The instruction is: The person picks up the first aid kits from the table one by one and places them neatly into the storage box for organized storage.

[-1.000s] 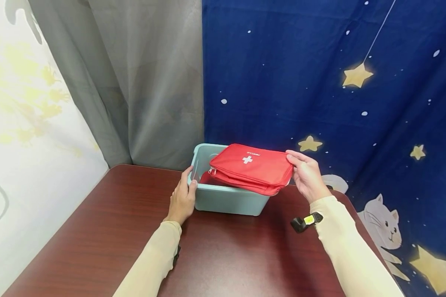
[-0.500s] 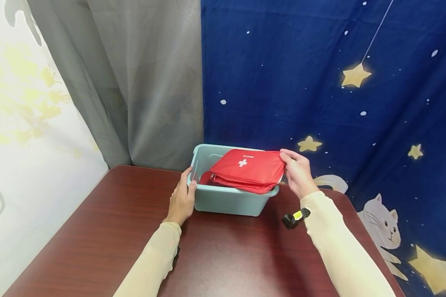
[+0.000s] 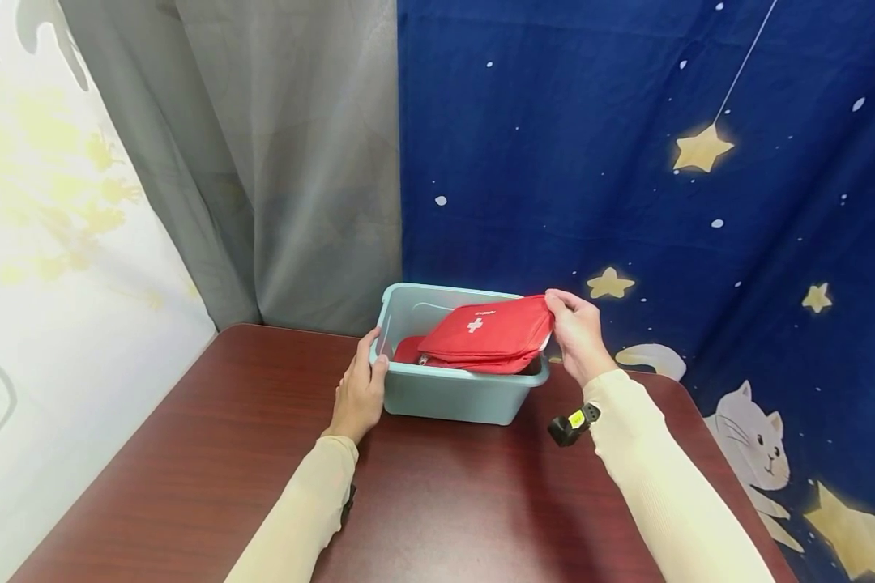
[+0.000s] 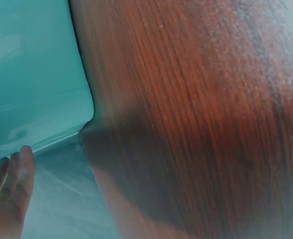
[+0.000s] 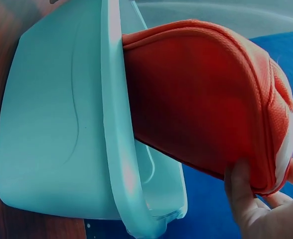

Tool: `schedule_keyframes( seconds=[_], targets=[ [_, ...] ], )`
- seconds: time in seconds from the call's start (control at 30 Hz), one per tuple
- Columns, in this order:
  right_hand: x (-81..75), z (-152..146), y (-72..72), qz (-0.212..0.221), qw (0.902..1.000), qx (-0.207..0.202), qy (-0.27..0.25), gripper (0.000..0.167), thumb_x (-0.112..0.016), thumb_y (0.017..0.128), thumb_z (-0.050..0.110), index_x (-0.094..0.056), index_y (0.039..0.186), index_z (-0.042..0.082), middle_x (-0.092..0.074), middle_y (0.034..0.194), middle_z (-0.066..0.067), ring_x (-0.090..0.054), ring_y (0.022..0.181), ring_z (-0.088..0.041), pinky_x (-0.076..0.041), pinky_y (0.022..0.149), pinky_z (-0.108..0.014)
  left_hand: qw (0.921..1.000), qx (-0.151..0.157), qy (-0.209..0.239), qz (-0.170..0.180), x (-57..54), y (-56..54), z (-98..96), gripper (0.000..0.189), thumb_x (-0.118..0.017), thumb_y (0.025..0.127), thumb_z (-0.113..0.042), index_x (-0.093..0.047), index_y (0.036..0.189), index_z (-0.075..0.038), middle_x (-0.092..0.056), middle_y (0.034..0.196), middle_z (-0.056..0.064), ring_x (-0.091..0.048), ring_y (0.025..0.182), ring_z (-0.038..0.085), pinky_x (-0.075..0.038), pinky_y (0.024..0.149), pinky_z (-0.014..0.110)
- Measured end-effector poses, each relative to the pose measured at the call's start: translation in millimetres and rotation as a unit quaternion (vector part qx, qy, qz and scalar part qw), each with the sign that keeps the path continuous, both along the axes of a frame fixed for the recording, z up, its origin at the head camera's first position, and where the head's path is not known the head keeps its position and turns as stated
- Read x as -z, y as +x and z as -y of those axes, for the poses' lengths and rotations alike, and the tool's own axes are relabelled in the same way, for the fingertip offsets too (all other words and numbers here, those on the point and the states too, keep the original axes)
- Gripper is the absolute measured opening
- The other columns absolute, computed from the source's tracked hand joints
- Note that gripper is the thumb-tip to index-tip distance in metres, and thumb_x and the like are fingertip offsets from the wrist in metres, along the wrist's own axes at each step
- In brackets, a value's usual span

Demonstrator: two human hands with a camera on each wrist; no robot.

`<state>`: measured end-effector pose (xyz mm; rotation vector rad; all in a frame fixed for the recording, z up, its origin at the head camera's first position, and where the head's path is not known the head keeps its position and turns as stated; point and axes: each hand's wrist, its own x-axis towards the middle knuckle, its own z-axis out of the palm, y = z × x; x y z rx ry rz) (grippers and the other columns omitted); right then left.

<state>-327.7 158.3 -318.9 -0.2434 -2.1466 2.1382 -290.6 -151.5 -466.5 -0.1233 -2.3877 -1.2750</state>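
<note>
A red first aid bag (image 3: 492, 334) with a white cross slants into a light blue plastic bin (image 3: 448, 395) on the table, its left end low inside and its right end raised above the rim. My right hand (image 3: 579, 332) pinches that raised right end; the right wrist view shows the thumb (image 5: 239, 186) against the red underside. My left hand (image 3: 357, 393) holds the bin's near left corner, thumb at the rim and fingers (image 4: 24, 172) along the outer wall. Another red part (image 3: 408, 350) shows inside at the left; the bag hides most of the bin's inside.
The bin stands on a brown wood-grain table (image 3: 437, 502) near its far edge. Behind hang a grey curtain (image 3: 321, 162) and a blue curtain (image 3: 554, 162) printed with stars and a cat. A pale patterned wall or cloth (image 3: 66, 243) borders the left side.
My right hand has moved left and a little toward the bin, lowering the bag's left end inside; the bag now tilts, uncovering the bin's right rim. My left hand has stayed in place.
</note>
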Motion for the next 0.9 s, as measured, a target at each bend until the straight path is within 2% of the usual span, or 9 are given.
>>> schedule_keyframes(
  seconds=[0.13, 0.23, 0.3, 0.4, 0.6, 0.9],
  targets=[
    [0.6, -0.3, -0.3, 0.003, 0.9996, -0.028, 0.004, 0.057, -0.054, 0.102, 0.017, -0.034, 0.154, 0.006, -0.045, 0.147, -0.018, -0.057, 0.119, -0.022, -0.044, 0.104, -0.032, 1.0, 0.003, 0.0, 0.001, 0.2, -0.2, 0.5, 0.049, -0.035, 0.106, -0.039, -0.027, 0.154, -0.039, -0.048, 0.147, 0.007, -0.054, 0.123, 0.031, -0.044, 0.095, 0.061],
    [2.8, -0.3, 0.3, 0.014, 0.9984, -0.049, 0.023, 0.068, -0.056, 0.1, 0.016, -0.022, 0.158, 0.009, -0.03, 0.157, -0.021, -0.043, 0.137, -0.031, -0.034, 0.111, -0.04, 1.0, 0.003, 0.002, 0.002, -0.1, 0.6, 0.8, 0.049, -0.036, 0.106, -0.039, -0.027, 0.154, -0.039, -0.047, 0.147, 0.007, -0.054, 0.123, 0.03, -0.043, 0.095, 0.062],
    [5.0, -0.6, 1.2, 0.024, 0.9976, -0.052, 0.039, 0.07, -0.055, 0.1, 0.017, -0.02, 0.159, 0.01, -0.024, 0.159, -0.021, -0.036, 0.142, -0.032, -0.031, 0.113, -0.041, 1.0, 0.004, 0.003, 0.002, -0.2, 0.8, 0.9, 0.049, -0.036, 0.106, -0.038, -0.027, 0.154, -0.039, -0.047, 0.147, 0.007, -0.054, 0.123, 0.03, -0.043, 0.096, 0.062],
    [8.2, -2.3, 1.9, 0.022, 0.9972, -0.044, 0.057, 0.067, -0.054, 0.1, 0.016, -0.021, 0.159, 0.01, -0.025, 0.159, -0.021, -0.033, 0.144, -0.033, -0.03, 0.114, -0.041, 1.0, 0.008, 0.004, 0.003, -0.3, 0.3, 0.9, 0.049, -0.036, 0.106, -0.039, -0.026, 0.154, -0.04, -0.047, 0.148, 0.006, -0.053, 0.124, 0.03, -0.043, 0.096, 0.062],
    [13.3, -6.8, 4.4, 0.0, 0.9965, -0.042, 0.073, 0.063, -0.053, 0.099, 0.013, -0.027, 0.157, 0.006, -0.033, 0.156, -0.022, -0.036, 0.142, -0.033, -0.03, 0.115, -0.043, 1.0, 0.007, 0.003, 0.002, 1.1, -1.5, 2.2, 0.049, -0.036, 0.106, -0.039, -0.027, 0.154, -0.039, -0.047, 0.147, 0.006, -0.054, 0.124, 0.03, -0.043, 0.095, 0.062],
    [22.9, -21.2, 10.2, 0.002, 0.9938, -0.047, 0.101, 0.06, -0.052, 0.1, 0.014, -0.03, 0.155, 0.005, -0.038, 0.154, -0.022, -0.041, 0.138, -0.037, -0.033, 0.113, -0.048, 0.9999, 0.01, 0.0, 0.005, 1.6, -4.4, 3.7, 0.05, -0.036, 0.106, -0.04, -0.026, 0.155, -0.037, -0.043, 0.151, 0.005, -0.049, 0.129, 0.029, -0.042, 0.097, 0.063]
  ],
)
